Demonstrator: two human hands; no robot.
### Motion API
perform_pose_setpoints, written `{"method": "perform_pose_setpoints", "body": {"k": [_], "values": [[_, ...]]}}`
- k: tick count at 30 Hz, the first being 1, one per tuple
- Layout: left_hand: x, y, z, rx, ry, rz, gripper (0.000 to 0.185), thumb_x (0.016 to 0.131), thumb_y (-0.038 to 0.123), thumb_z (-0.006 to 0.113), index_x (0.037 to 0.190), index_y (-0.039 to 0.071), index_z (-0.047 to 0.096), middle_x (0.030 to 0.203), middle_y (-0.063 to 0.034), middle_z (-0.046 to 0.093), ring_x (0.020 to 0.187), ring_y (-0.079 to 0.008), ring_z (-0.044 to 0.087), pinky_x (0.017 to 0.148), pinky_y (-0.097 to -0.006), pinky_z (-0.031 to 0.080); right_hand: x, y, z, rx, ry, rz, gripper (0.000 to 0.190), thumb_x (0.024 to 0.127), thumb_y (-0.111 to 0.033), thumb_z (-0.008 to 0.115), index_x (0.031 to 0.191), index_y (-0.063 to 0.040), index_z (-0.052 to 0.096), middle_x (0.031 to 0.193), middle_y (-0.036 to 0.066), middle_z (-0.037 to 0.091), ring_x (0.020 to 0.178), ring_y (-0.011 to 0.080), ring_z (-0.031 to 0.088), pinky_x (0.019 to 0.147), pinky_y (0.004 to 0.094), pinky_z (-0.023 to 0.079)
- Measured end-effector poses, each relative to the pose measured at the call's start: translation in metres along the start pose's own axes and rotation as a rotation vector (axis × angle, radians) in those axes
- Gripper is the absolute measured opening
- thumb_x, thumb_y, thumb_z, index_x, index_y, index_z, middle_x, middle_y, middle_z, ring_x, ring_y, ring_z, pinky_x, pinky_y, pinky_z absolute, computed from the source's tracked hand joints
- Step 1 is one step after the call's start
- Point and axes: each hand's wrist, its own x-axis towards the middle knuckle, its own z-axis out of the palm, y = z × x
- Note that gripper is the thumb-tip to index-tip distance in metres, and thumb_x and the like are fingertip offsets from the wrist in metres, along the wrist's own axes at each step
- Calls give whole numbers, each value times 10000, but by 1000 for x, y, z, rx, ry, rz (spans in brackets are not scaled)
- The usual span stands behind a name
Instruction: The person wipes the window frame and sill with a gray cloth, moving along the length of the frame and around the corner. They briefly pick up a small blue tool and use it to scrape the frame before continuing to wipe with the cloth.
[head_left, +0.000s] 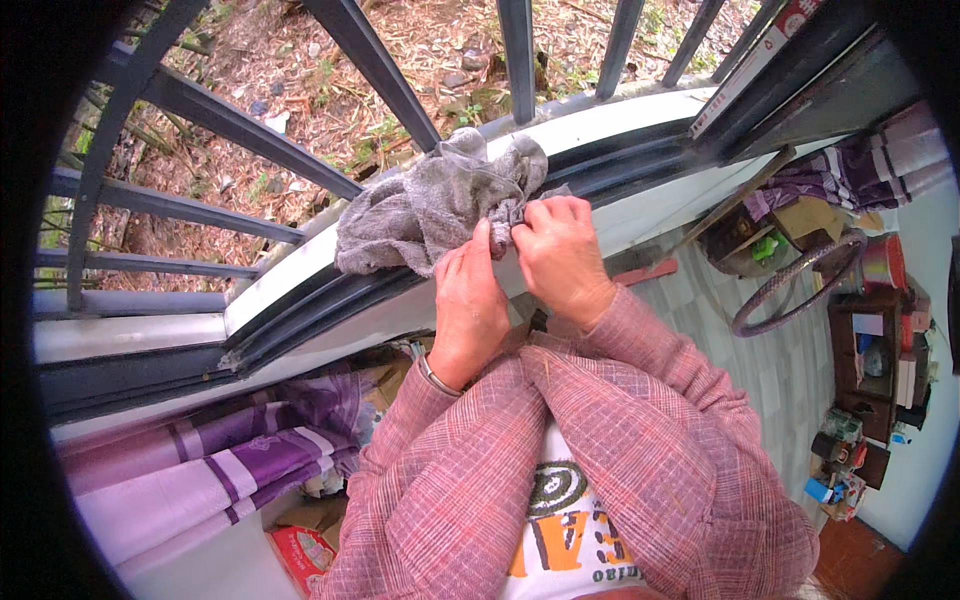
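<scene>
A crumpled grey terry cloth (435, 202) lies draped over the window sill (281, 296) and its dark sliding track (315, 307). My left hand (472, 300) pinches the near edge of this cloth between thumb and fingers. Close beside it, my right hand (562, 259) grips a bunched part of the same cloth, its fingers curled. A ring-shaped bracelet (437, 376) circles my left wrist. Part of the cloth is hidden beneath my fingers.
Dark metal bars (517, 60) stand just beyond the sill, with leaf-littered ground outside. Purple curtains (217, 480) hang at the left, and another purple curtain (847, 165) at the right. A hoop-like ring (799, 285) and a dark wooden cabinet (866, 360) are inside at the right.
</scene>
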Motion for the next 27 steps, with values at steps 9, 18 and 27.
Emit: {"method": "perform_pose_setpoints", "body": {"k": [9, 18, 27], "values": [[-14, -10, -17, 106, 52, -14, 600, 790, -83, 535, 1381, -85, 432, 1186, -179, 643, 1114, -333, 607, 1039, -459, 409, -14, 37, -21, -234, 68, 8, 91, 761, -158, 615, 799, -83, 650, 916, 79, 592, 979, 263, 567, 939, 463, 402], [-11, -20, -30, -88, -47, -25, 726, 781, -117, 551, 1476, -67, 345, 1259, -192, 620, 1146, -373, 590, 1027, -445, 442, 3, -25, 10, -53, -47, -39, 98, 742, -127, 620, 798, -47, 612, 908, 124, 535, 926, 315, 518, 836, 446, 418], [-5, -45, -37, -386, 74, -132, 610, 805, -104, 562, 1403, -13, 483, 1139, -188, 542, 966, -323, 584, 882, -372, 487, 24, -39, 24, 530, 4, 91, 97, 743, -29, 641, 827, -11, 595, 847, 152, 553, 854, 368, 517, 764, 451, 432]]}}
